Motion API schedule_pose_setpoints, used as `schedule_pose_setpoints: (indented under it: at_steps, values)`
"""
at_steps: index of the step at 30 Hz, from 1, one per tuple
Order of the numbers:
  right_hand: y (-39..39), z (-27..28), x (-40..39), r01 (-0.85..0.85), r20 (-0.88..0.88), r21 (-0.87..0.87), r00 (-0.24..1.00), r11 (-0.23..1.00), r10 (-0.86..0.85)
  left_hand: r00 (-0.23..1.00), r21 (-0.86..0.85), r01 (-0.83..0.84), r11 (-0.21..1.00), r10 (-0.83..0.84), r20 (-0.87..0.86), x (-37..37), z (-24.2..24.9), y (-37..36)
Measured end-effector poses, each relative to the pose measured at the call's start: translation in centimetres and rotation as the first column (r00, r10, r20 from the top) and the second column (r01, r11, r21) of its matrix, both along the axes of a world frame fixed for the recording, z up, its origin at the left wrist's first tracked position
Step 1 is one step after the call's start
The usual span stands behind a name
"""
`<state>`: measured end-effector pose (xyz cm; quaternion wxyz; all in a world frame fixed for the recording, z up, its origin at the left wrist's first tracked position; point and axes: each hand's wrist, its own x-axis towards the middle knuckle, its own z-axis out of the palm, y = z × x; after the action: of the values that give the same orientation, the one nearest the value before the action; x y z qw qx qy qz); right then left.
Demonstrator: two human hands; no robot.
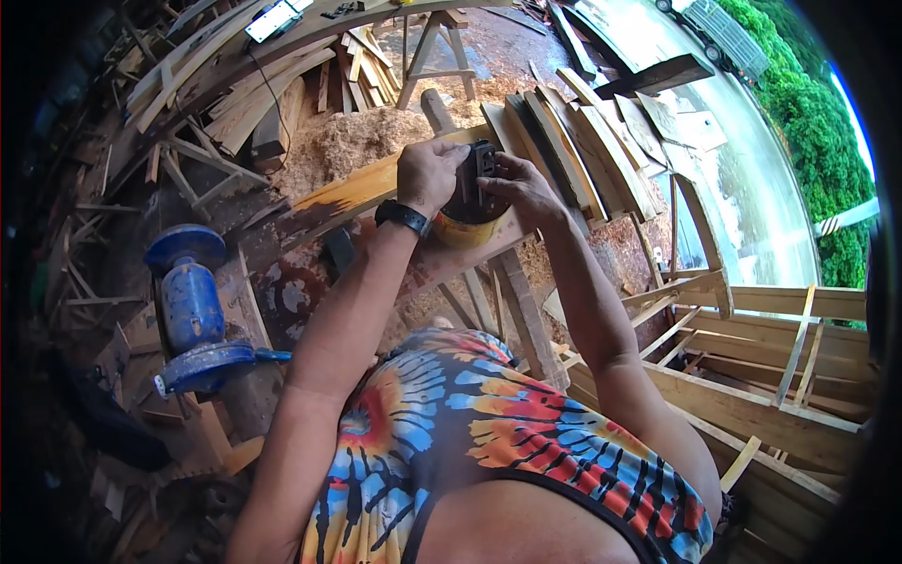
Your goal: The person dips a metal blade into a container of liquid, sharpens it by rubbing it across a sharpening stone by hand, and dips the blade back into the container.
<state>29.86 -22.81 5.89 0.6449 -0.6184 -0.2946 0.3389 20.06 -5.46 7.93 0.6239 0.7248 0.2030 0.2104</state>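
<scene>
Dark part above tub, tub at near edge of bench. Left hand, right hand nearly closed, seemingly pinching it from both sides. Loose pinch could drop it; wrist bump could tip tub.

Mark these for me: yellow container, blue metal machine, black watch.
Yellow container [468, 233]: head view, on its outer wall, low on the near side.
Blue metal machine [192, 303]: head view, on its rounded middle body.
Black watch [405, 217]: head view, on its dark band.
</scene>
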Motion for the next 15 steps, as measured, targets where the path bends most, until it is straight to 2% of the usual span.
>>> schedule_pose_setpoints:
  at_steps: [9, 12, 15]
  values:
    - [0.2, -0.3, 0.1, 0.015, 0.075, -0.044, 0.997, 0.999, -0.011, 0.999, -0.136, 0.008, 0.991, -0.003, 0.038, -0.5, -1.2, 0.6]
    - [0.1, 0.5, 0.0, -0.012, 0.006, -0.120, 1.000, 0.993, 0.012, 0.998, -0.194, 0.019, 0.981, -0.005, 0.070, -0.7, -1.5, 1.0]
    - [-0.2, -0.3, 0.6, -0.087, -0.034, -0.046, 0.996, 0.995, 0.085, 0.999, -0.162, 0.025, 0.986, -0.021, 0.028, -1.2, -0.8, 1.3]
